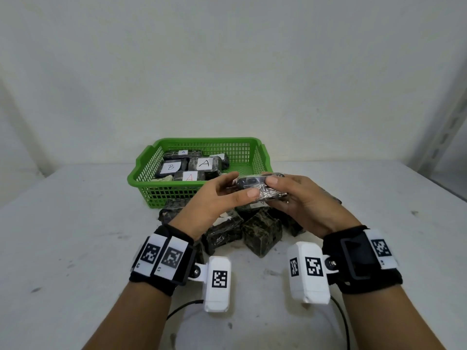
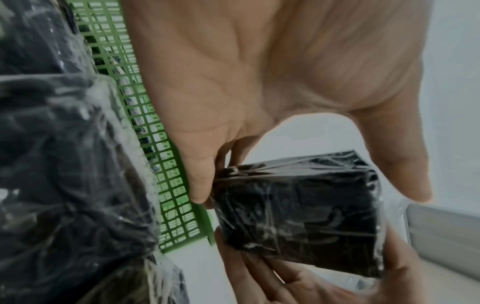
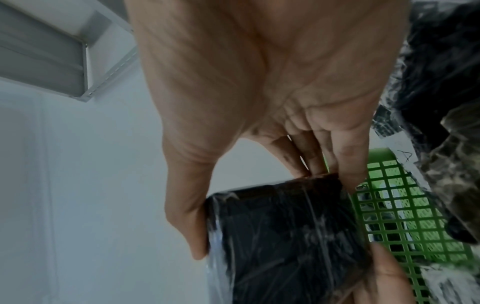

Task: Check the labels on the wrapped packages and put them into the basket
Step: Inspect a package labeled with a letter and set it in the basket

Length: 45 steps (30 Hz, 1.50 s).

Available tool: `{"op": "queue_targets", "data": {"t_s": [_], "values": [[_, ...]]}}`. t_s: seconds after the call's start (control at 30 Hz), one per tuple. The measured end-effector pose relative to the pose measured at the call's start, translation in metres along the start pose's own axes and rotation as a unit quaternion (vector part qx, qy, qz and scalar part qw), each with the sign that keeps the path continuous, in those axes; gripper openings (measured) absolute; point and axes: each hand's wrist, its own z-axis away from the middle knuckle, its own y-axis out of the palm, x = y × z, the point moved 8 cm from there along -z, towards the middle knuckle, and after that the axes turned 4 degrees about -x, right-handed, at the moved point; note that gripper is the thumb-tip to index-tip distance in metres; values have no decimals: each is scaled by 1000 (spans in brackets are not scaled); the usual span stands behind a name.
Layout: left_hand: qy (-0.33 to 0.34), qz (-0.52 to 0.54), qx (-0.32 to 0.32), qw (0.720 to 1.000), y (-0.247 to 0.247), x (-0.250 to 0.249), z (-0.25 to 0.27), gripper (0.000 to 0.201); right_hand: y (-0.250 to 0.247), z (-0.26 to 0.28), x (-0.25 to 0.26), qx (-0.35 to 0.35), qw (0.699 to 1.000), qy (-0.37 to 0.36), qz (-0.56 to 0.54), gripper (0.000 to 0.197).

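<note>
A dark package wrapped in clear film (image 1: 255,186) (image 2: 298,214) (image 3: 283,230) is held in the air just in front of the green basket (image 1: 247,147). My left hand (image 1: 227,190) (image 2: 306,179) pinches its left end between thumb and fingers. Thumb and fingers of my right hand (image 1: 280,190) (image 3: 270,214) grip its right end. No label shows on the sides I can see. The basket holds several wrapped packages with white labels reading A (image 1: 205,163) and B (image 1: 171,167). A pile of wrapped packages (image 1: 260,231) lies on the table under my hands.
The white table (image 1: 75,236) runs to a pale wall behind the basket. A metal shelf upright (image 1: 444,132) stands at the far right. Cables (image 1: 182,308) trail from the wrist cameras near the front edge.
</note>
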Motion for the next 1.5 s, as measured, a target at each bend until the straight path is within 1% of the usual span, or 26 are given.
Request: {"op": "queue_targets", "data": {"t_s": [0.03,0.1,0.13,0.2,0.23,0.3,0.33,0.43,0.5,0.6,0.7,0.77,0.83,0.87,0.97,1.03,1.07,1.1,1.17,1.2,1.23,1.27,1.33,1.37,1.43,1.5], "values": [[-1,0,-1,1000,0,0,0,102,-1,0,1,-4,1000,-3,-3,58],[0,-4,-17,1000,-1,-3,0,102,-2,-1,-1,4,1000,-6,-6,69],[7,-2,-29,1000,-3,-5,0,98,-1,-2,-3,16,1000,-5,-7,72],[16,8,-39,999,-6,-6,1,84,1,-2,-4,26,999,-6,-19,69],[15,15,-41,999,-7,-5,1,86,1,-2,-3,24,999,-8,-25,69],[4,25,-44,999,-8,-3,1,108,-2,-4,-2,10,999,-12,-40,72],[2,25,-41,999,-8,-3,0,113,-3,-4,-1,3,999,-14,-49,73],[5,16,-47,999,-9,-3,-1,99,-2,-5,-4,12,998,-5,-58,89],[3,13,-48,999,-11,0,-2,97,0,-5,-8,7,998,10,-56,97],[1,-1,-25,1000,-8,2,-2,110,-5,-5,-6,-29,999,-4,-38,88],[20,-13,-41,999,-10,-2,-2,98,-5,-6,-4,-37,998,-2,-58,86],[36,-14,-56,998,-14,-4,-2,97,-1,-4,-5,-17,999,13,-36,86],[54,-30,-54,997,-14,-6,-1,104,2,0,-4,-11,1000,29,6,65],[63,-40,-46,996,-13,-7,-1,108,1,1,-5,-22,999,40,12,60],[65,-52,-13,996,-7,-5,0,116,-4,-2,-10,-50,997,55,20,53],[57,-40,-24,997,-6,-6,0,119,-7,-4,-11,-62,997,36,27,41],[49,-33,-42,997,-9,-7,1,115,-8,-4,-10,-67,997,26,32,41],[45,-28,-58,997,-11,-9,1,104,-9,-3,-9,-69,997,16,36,45],[63,-43,-85,993,-14,-15,1,66,-8,-2,-5,-71,996,-3,53,57],[77,-50,-103,990,-16,-18,2,53,-8,-3,-3,-76,995,-15,65,60],[87,-49,-118,988,-18,-19,3,49,-8,-4,-2,-84,993,-25,74,61],[93,-42,-129,986,-20,-20,4,51,-8,-4,0,-94,992,-29,78,64],[109,-28,-133,985,-21,-23,4,58,-7,-3,0,-90,993,-10,77,73],[117,-25,-127,985,-20,-24,4,60,-4,-1,0,-77,994,5,75,73],[134,-26,-112,984,-16,-27,4,61,3,3,0,-46,996,30,64,63],[146,-33,-97,984,-10,-29,6,62,6,6,-2,-36,997,50,42,55]]}}
